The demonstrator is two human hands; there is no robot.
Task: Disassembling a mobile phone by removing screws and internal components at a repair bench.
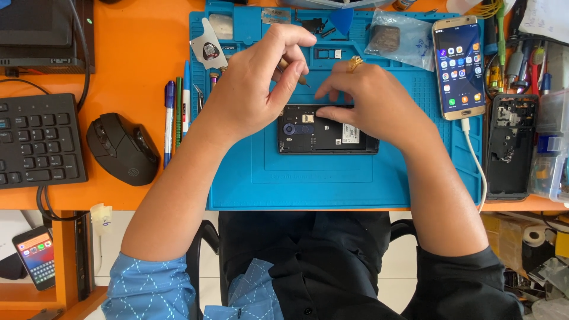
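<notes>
Orange desk with blue repair mat (255,178), opened phone (327,136) lying mid-mat, left hand (252,89) curled — pinching thin tool (293,71) above it, right hand (370,101) fingers extended — pressing phone's top edge

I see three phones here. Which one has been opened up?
The black phone on the blue mat, under both hands: its back is off and its insides show. The phone at the mat's right edge and the phone at lower left have lit screens.
</notes>
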